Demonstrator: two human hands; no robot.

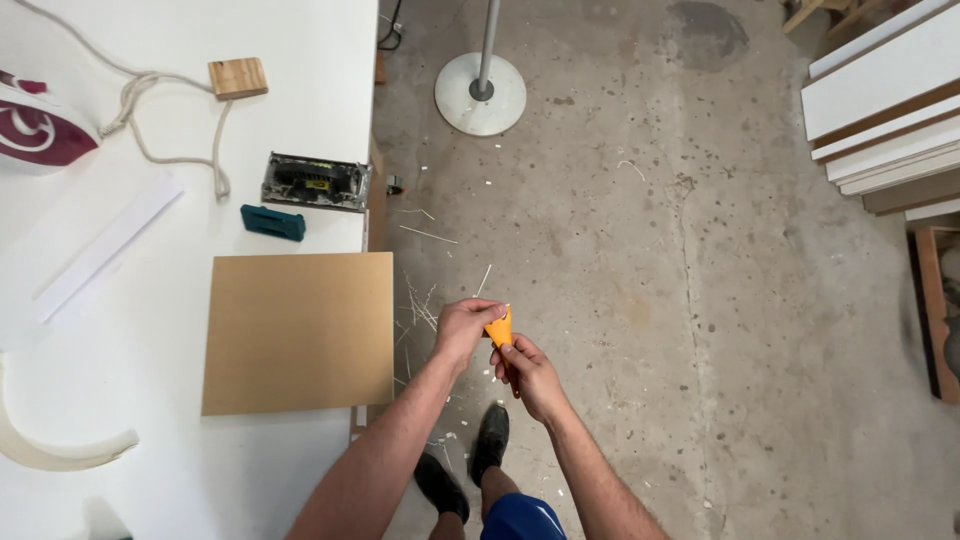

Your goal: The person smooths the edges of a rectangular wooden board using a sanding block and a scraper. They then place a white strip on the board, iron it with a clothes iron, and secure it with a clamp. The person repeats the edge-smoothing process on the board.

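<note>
White table (180, 60) is filling the left of my view, and on it, going from the far left, a clothes iron in white and dark red (35, 130) is sitting at the edge with its pale cord (150, 110) looping away toward a small wooden block (238, 77). Below the iron a long white strip (105, 250) is lying at a slant, and a curved cream-coloured piece (55, 450) is resting near the bottom corner. Further right a dark boxy tool (315, 182) is sitting by the table's edge, with a small teal block (272, 222) just beside it, and a tan square board (298, 332) is lying flat with its right side reaching the table's edge. Past the table, over the concrete floor (700, 300), I am holding both hands out in front of me. My left hand (465, 330) is curling its fingers around the upper end of a small orange tool (500, 328), and my right hand (530, 378) is gripping its lower end, so the tool is sitting between the two hands, well above the floor and just right of the board. My dark shoes (465, 465) are showing below, among pale shavings scattered on the floor. A round white stand base (480, 95) is standing farther off, and white panels (885, 110) are stacking up at the far right.
</note>
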